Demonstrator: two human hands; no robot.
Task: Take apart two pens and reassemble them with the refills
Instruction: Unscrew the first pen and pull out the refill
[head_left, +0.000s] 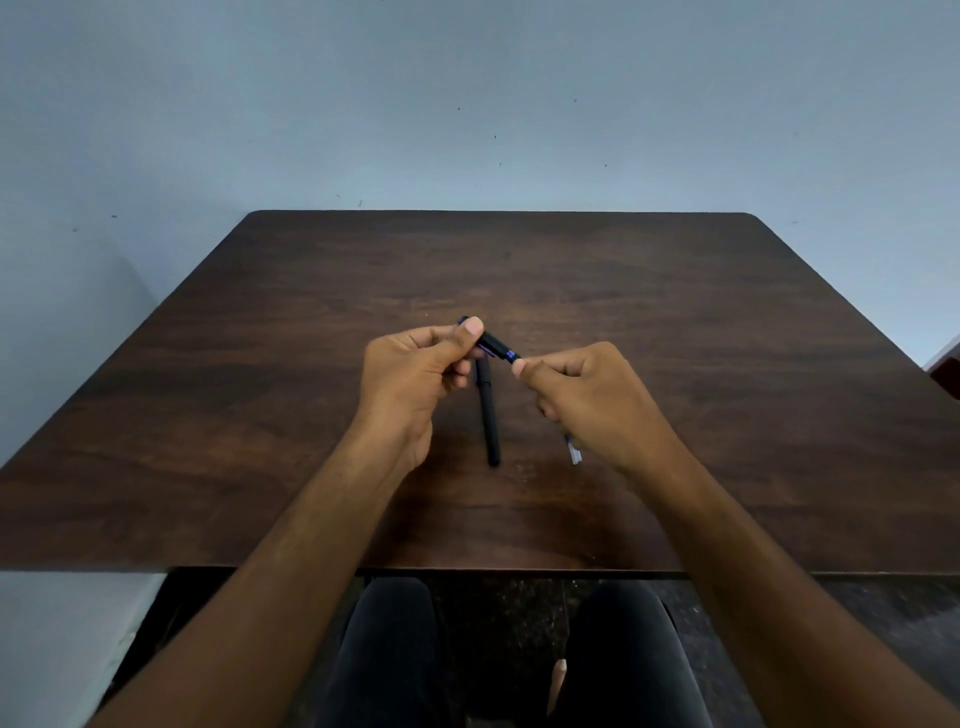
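My left hand (415, 374) grips a short black pen part with a blue band (497, 347), held above the table and pointing right. The fingertips of my right hand (582, 395) pinch at that part's right end. A thin clear refill (572, 451) sticks out below my right hand, held in its curled fingers. A second black pen (488, 415) lies on the dark wooden table (260, 389) between my hands, its upper end hidden behind the left fingers.
The table's far edge meets a pale blue wall. Its near edge runs just above my knees. A reddish object (948, 371) shows at the far right edge of the frame.
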